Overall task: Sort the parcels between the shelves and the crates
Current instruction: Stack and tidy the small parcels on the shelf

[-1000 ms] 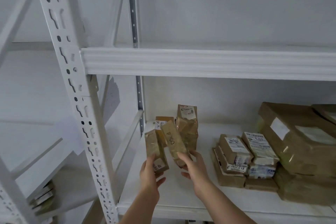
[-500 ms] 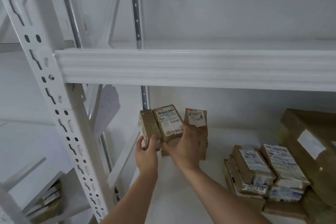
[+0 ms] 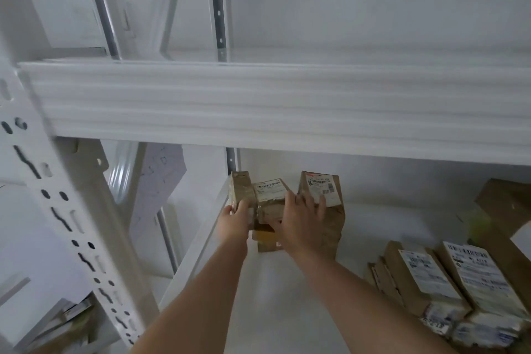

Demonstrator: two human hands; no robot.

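She stands close against a white metal rack in a plain white-walled room, both arms reached into the back left corner of the lower shelf [image 3: 287,310], at about twelve o'clock from her. Three small brown parcels stand upright there in a row. The left hand [image 3: 234,223] grips the narrow left parcel [image 3: 240,190], thumb and fingers wrapped round its lower end. The right hand [image 3: 298,221] lies with spread fingers over the middle parcel [image 3: 270,192] and the taller right parcel [image 3: 321,190], fingertips curling onto both. At four o'clock, labelled parcels [image 3: 425,276] lie stacked on the same white board, with a large brown package [image 3: 502,210] at three o'clock. The upper shelf's ribbed beam [image 3: 273,106] crosses overhead. A perforated upright [image 3: 57,210] rises at nine o'clock.
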